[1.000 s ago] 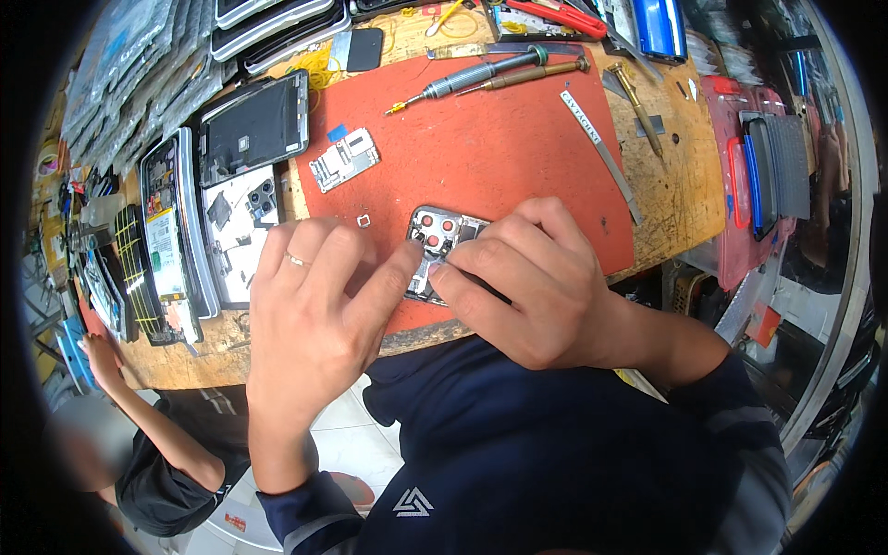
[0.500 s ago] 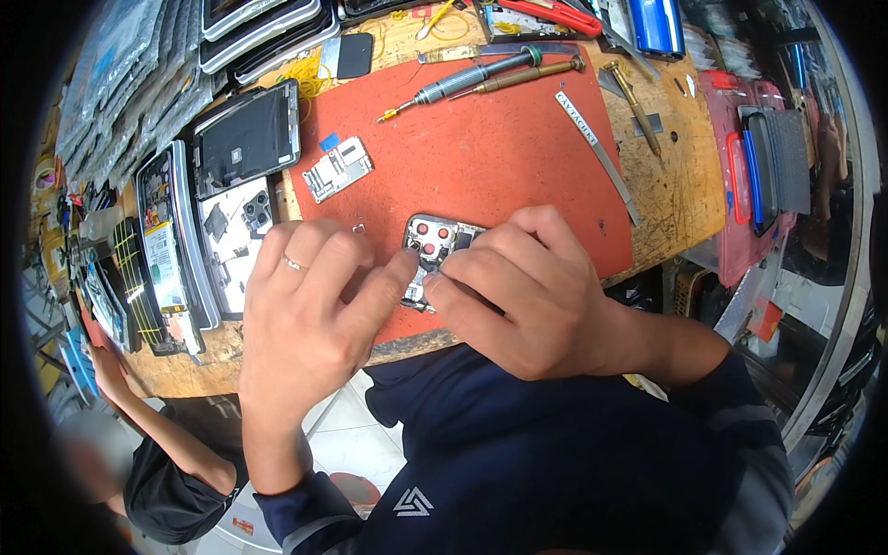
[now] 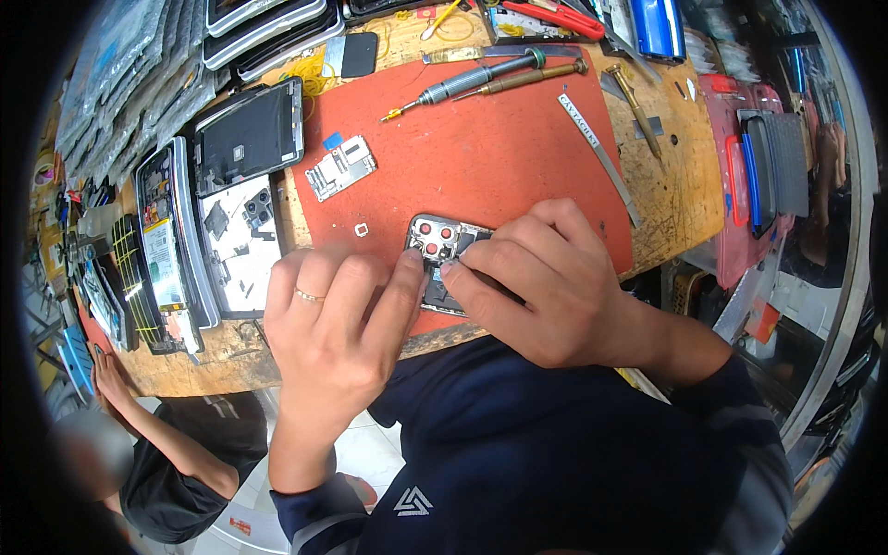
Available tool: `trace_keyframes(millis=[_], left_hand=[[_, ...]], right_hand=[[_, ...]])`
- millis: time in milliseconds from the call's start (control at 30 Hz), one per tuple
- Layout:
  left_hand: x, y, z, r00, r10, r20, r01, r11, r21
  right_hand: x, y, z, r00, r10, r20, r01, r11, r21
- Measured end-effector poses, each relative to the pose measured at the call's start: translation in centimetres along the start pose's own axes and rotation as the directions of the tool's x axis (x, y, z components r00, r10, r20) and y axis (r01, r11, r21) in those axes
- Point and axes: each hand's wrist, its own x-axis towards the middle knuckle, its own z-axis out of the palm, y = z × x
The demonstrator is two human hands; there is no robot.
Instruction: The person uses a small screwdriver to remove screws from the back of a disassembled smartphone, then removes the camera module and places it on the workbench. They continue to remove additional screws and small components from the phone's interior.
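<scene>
An opened phone body point(image 3: 441, 236), with a camera area holding red-ringed openings, lies on the orange-red mat point(image 3: 490, 166) at its front edge. My left hand point(image 3: 338, 338) has its index fingertip on the phone's left side, fingers curled. My right hand point(image 3: 546, 291) grips the right side, fingertips pressed close below the camera area; any small part between them is hidden. Above left of them lie a small square part point(image 3: 362, 229) and a metal-shielded board point(image 3: 341, 168). Screwdrivers point(image 3: 453, 88) and a flat metal strip point(image 3: 610, 174) lie farther up the mat.
Opened devices point(image 3: 248, 139) and stacked wrapped parts point(image 3: 129, 74) crowd the left. Red pliers point(image 3: 555, 20) lie at the back, a pink tray point(image 3: 726, 250) at the right. A co-worker point(image 3: 176, 462) works at lower left, arm at the bench edge point(image 3: 185, 379).
My left hand has shifted slightly right and down along with the phone. My right hand has moved a little right. The co-worker's hand has moved slightly along the bench edge.
</scene>
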Motion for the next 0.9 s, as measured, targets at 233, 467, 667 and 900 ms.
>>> trace_keyframes(millis=[233,467,667,900], left_hand=[[0.8,0.3,0.2,0.991,-0.133,-0.011,0.132,0.987,-0.087],[0.8,0.5,0.7,0.984,-0.171,-0.049,0.163,0.977,-0.136],[0.4,0.6,0.4,0.990,-0.134,-0.042,0.129,0.985,-0.119],[0.1,1.2,0.7,0.980,-0.192,-0.058,0.182,0.972,-0.146]], right_hand=[[0.1,-0.1,-0.2,0.999,0.035,-0.023,-0.036,0.999,-0.030],[0.9,0.9,-0.2,1.000,0.016,-0.009,-0.016,1.000,-0.026],[0.8,0.7,-0.6,0.998,0.029,0.053,-0.030,0.999,0.030],[0.6,0.5,-0.5,0.999,0.034,0.024,-0.033,0.999,-0.029]])
